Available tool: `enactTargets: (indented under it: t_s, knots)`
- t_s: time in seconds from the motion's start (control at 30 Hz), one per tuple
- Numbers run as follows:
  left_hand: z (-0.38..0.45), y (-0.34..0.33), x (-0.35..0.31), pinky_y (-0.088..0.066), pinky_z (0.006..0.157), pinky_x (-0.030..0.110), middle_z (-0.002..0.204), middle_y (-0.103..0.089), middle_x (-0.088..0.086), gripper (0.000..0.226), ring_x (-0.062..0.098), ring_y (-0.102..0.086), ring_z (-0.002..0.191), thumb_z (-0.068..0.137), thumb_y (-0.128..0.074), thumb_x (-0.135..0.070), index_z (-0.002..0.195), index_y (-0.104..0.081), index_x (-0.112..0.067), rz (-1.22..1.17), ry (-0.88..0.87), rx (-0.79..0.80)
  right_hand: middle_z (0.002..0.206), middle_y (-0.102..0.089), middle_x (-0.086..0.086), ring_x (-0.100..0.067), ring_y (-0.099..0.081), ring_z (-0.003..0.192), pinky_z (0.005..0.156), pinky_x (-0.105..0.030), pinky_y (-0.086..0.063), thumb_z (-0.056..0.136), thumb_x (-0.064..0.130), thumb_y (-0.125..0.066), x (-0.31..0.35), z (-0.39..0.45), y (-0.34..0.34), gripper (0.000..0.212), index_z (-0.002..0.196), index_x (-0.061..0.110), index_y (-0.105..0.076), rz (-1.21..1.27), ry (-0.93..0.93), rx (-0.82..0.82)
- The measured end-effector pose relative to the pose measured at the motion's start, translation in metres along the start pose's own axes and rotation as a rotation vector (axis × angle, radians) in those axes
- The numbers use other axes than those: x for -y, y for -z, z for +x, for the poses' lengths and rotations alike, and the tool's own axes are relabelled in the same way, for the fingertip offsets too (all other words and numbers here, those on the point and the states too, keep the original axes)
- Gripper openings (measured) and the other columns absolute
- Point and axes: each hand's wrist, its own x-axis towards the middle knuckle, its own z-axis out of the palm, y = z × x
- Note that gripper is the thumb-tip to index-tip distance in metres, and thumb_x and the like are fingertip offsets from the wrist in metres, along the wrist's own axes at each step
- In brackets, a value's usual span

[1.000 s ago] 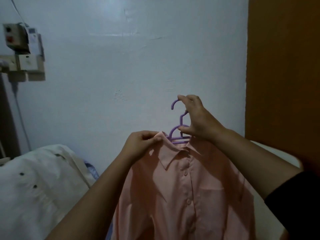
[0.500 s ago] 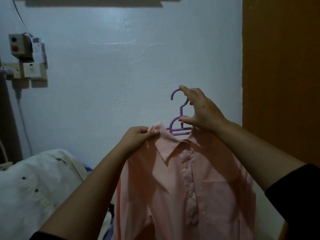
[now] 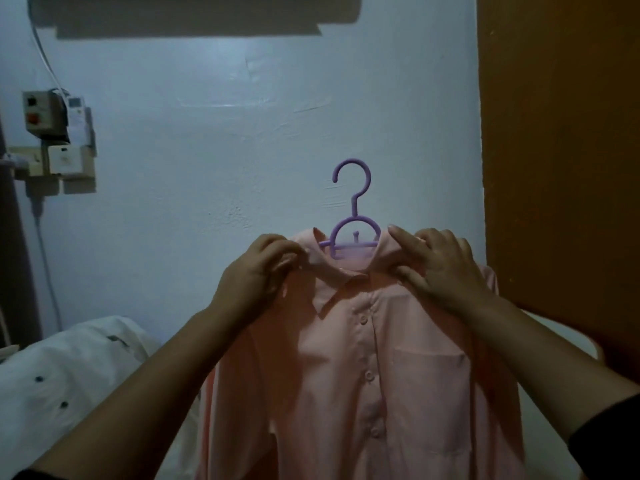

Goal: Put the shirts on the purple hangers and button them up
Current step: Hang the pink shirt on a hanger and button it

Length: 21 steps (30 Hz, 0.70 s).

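1. Right hand (image 3: 440,271) has come off the purple hanger (image 3: 353,237); half a second ago it held the hook stem, now it is down on the right side of the collar (image 3: 341,275). Hook is fully exposed.
2. Left hand (image 3: 256,275) stays on the left side of the collar, same spot as before, fingers curled and pinching the fabric at the collar fold.
3. Right-hand fingers (image 3: 408,244) are bent over the collar edge, thumb below, gripping cloth between them. Index tip points up toward the hanger's loop, just beside it, not touching it as far as I can tell.
4. Pink shirt (image 3: 374,368) hangs below both sets of fingers, front facing the camera. Placket runs down between the two hands; buttons visible along it, chest pocket below the right-hand fingers. Top of the placket at the collar looks open; cannot tell for the lower buttons.
5. Purple hanger sits inside the neck opening, between the two hands, hook upright above the fingertips.
6. White spotted fabric (image 3: 65,382) lies well left of and below the left-hand fingers.
7. Behind everything: pale wall (image 3: 225,140), switch boxes (image 3: 52,133) far up-left of the left hand, orange panel (image 3: 561,150) right of the right hand.
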Motion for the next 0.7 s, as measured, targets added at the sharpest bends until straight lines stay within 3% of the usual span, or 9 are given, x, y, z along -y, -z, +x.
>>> enactTargets:
  t_s: [0.1, 0.17, 0.33, 0.43, 0.5, 0.57, 0.63, 0.7]
  knots:
    - [-0.002, 0.005, 0.008, -0.054, 0.062, 0.033, 0.122, -0.051, 0.002, 0.062, 0.024, -0.063, 0.093, 0.077, -0.052, -0.065, 0.131, -0.047, -0.035, 0.262, -0.208, 0.07, 0.107, -0.057, -0.013, -0.032, -0.052, 0.092, 0.08, -0.042, -0.04, 0.083, 0.059, -0.03, -0.005, 0.008, 0.003, 0.065, 0.143, 0.035, -0.034, -0.009, -0.01, 0.033]
    - [-0.002, 0.008, 0.012, -0.055, 0.063, 0.035, 0.126, -0.051, 0.005, 0.08, 0.026, -0.062, 0.1, 0.067, -0.055, -0.071, 0.136, -0.043, -0.032, 0.327, -0.225, 0.099, 0.109, -0.056, -0.014, -0.031, -0.05, 0.094, 0.08, -0.042, -0.038, 0.082, 0.063, -0.029, -0.005, 0.013, 0.005, 0.068, 0.145, 0.035, -0.031, -0.006, 0.011, 0.043]
    - [0.005, 0.019, 0.009, -0.054, 0.061, 0.036, 0.125, -0.055, 0.009, 0.085, 0.027, -0.061, 0.102, 0.063, -0.06, -0.067, 0.138, -0.042, -0.031, 0.406, -0.229, 0.073, 0.13, -0.037, -0.01, -0.027, -0.034, 0.109, 0.088, -0.046, -0.041, 0.065, 0.079, -0.042, -0.01, 0.014, 0.004, 0.1, 0.148, 0.033, -0.011, -0.127, 0.147, 0.056]
    - [0.01, 0.026, 0.011, -0.053, 0.059, 0.037, 0.128, -0.047, 0.009, 0.105, 0.028, -0.055, 0.104, 0.051, -0.079, -0.06, 0.141, -0.037, -0.027, 0.474, -0.252, 0.142, 0.141, -0.027, -0.01, -0.032, -0.032, 0.117, 0.089, -0.047, -0.041, 0.058, 0.064, -0.057, -0.011, 0.015, 0.004, 0.109, 0.147, 0.026, -0.009, -0.184, 0.209, 0.019]
    - [0.014, 0.031, 0.011, -0.052, 0.056, 0.036, 0.127, -0.041, 0.005, 0.115, 0.027, -0.052, 0.102, 0.043, -0.088, -0.052, 0.142, -0.036, -0.025, 0.51, -0.25, 0.153, 0.145, -0.026, -0.011, -0.032, -0.033, 0.12, 0.088, -0.043, -0.038, 0.061, 0.057, -0.058, -0.013, 0.016, 0.007, 0.103, 0.147, 0.023, -0.012, -0.229, 0.258, -0.039]
    - [0.02, 0.035, 0.012, -0.052, 0.054, 0.036, 0.125, -0.042, 0.002, 0.112, 0.031, -0.058, 0.097, 0.045, -0.087, -0.052, 0.141, -0.036, -0.026, 0.519, -0.239, 0.129, 0.148, -0.026, -0.01, -0.031, -0.033, 0.124, 0.086, -0.04, -0.03, 0.075, 0.054, -0.053, -0.014, 0.018, 0.009, 0.081, 0.145, 0.028, -0.024, -0.254, 0.313, -0.118]
    - [0.024, 0.041, 0.011, -0.052, 0.056, 0.037, 0.125, -0.048, 0.002, 0.1, 0.033, -0.062, 0.094, 0.052, -0.073, -0.059, 0.141, -0.037, -0.029, 0.511, -0.21, 0.11, 0.147, -0.03, -0.007, -0.03, -0.034, 0.125, 0.086, -0.039, -0.028, 0.093, 0.053, -0.038, -0.014, 0.019, 0.01, 0.046, 0.136, 0.036, -0.039, -0.232, 0.373, -0.233]
    - [0.024, 0.045, 0.01, -0.052, 0.056, 0.037, 0.122, -0.055, 0.005, 0.093, 0.032, -0.063, 0.091, 0.055, -0.056, -0.064, 0.14, -0.039, -0.03, 0.517, -0.172, 0.105, 0.146, -0.033, -0.005, -0.032, -0.036, 0.125, 0.085, -0.04, -0.028, 0.097, 0.054, -0.03, -0.014, 0.019, 0.009, 0.038, 0.129, 0.04, -0.045, -0.218, 0.438, -0.259]
